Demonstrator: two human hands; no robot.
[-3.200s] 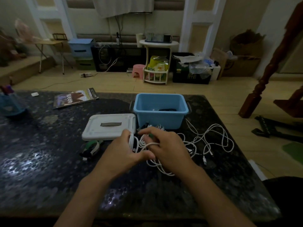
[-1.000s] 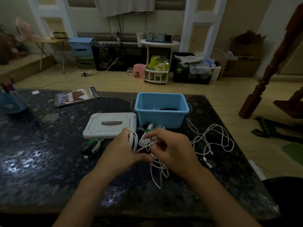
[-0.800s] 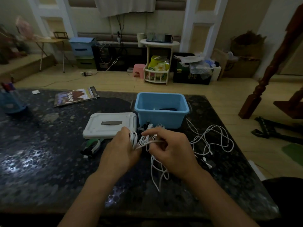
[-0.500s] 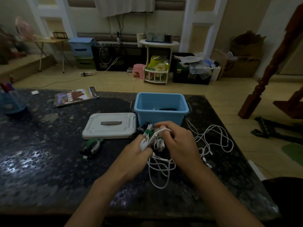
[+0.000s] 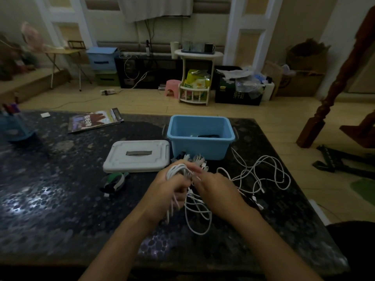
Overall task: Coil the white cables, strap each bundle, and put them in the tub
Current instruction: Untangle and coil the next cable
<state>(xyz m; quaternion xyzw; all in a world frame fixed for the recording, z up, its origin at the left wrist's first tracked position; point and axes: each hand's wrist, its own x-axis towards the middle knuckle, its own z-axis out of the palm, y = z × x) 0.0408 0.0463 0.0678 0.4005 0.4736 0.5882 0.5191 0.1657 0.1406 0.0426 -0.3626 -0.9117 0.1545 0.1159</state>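
Note:
My left hand [image 5: 169,191] grips a coil of white cable [image 5: 178,171] in front of the blue tub [image 5: 199,148]. My right hand [image 5: 218,188] pinches the same cable just right of the coil, its fingertips blurred. Slack loops of that cable [image 5: 197,218] hang down to the dark table between my wrists. More loose white cables [image 5: 263,175] lie tangled on the table to the right. A cluster of white plugs and dark straps [image 5: 194,159] sits against the tub's front wall. Something dark lies inside the tub.
The tub's white lid [image 5: 138,156] lies flat left of the tub. A green and white strap roll [image 5: 115,180] rests below the lid. A magazine [image 5: 94,122] and a blue pen holder [image 5: 14,126] stand at the far left. The table's right edge [image 5: 284,159] runs close to the loose cables.
Both hands have come back toward me a little with the coil. My right hand has swung from over the coil to its right side, and the hanging loops have shifted.

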